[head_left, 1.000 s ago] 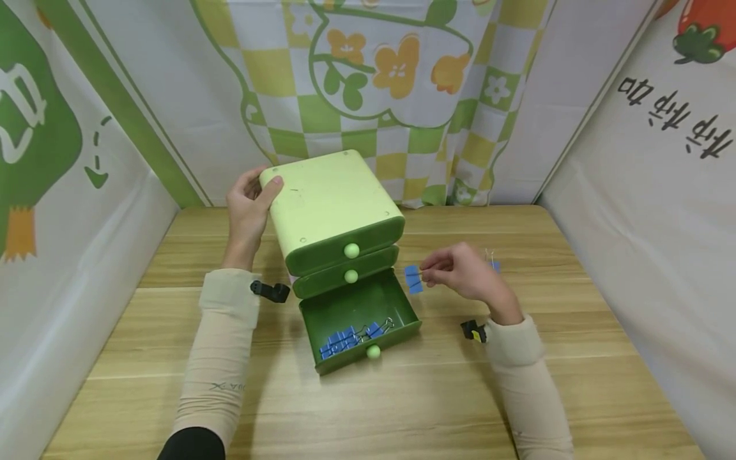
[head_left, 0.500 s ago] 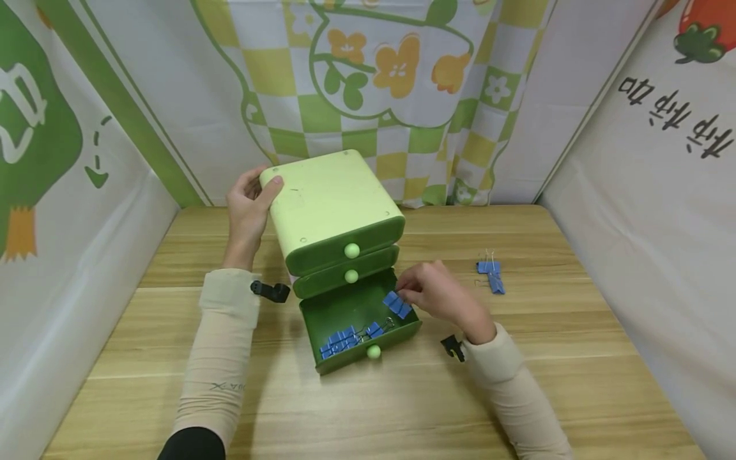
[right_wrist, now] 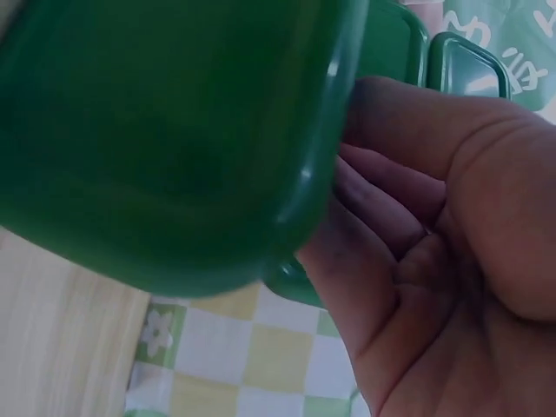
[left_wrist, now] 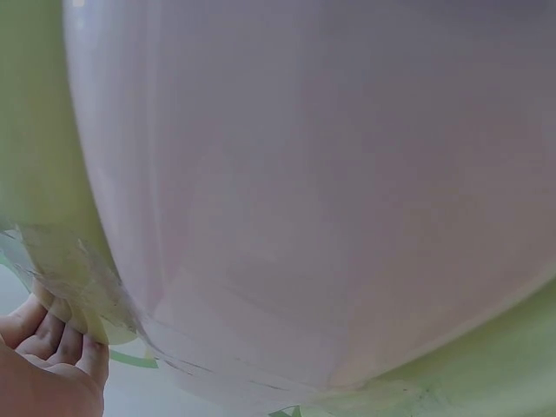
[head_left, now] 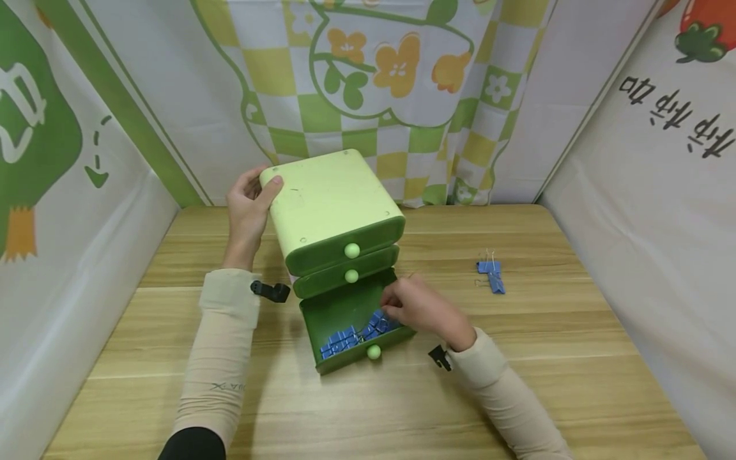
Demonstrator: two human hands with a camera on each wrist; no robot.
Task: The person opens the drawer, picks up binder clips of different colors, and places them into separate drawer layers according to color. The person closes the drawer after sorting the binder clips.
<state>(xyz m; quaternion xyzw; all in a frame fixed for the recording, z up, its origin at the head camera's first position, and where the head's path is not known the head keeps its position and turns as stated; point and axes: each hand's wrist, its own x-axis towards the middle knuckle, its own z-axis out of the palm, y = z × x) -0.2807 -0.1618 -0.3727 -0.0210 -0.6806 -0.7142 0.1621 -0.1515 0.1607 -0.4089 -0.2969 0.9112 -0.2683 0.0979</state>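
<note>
A light green desktop drawer unit point(head_left: 339, 198) has dark green drawers with round knobs; its bottom drawer point(head_left: 347, 308) is pulled far out. My left hand point(head_left: 247, 211) grips the unit's back left corner, thumb on top; in the left wrist view its fingers point(left_wrist: 71, 343) curl at the far edge. Reaching over the drawer's right side, my right hand point(head_left: 428, 310) pinches a blue binder clip point(head_left: 379, 321) low inside. Several more binder clips point(head_left: 339, 342) lie along the drawer's front. In the right wrist view the drawer wall point(right_wrist: 174, 156) hides the right fingertips and clip.
Two blue binder clips point(head_left: 494, 281) lie close together on the wooden table point(head_left: 552, 358), right of the unit. The middle drawer point(head_left: 313, 284) sticks out slightly. A checked curtain point(head_left: 391, 140) hangs behind the table, with printed white sheets at both sides.
My right hand has carried a binder clip left from beside the unit and lowered it into the drawer, next to the others. The left hand and the unit stay put.
</note>
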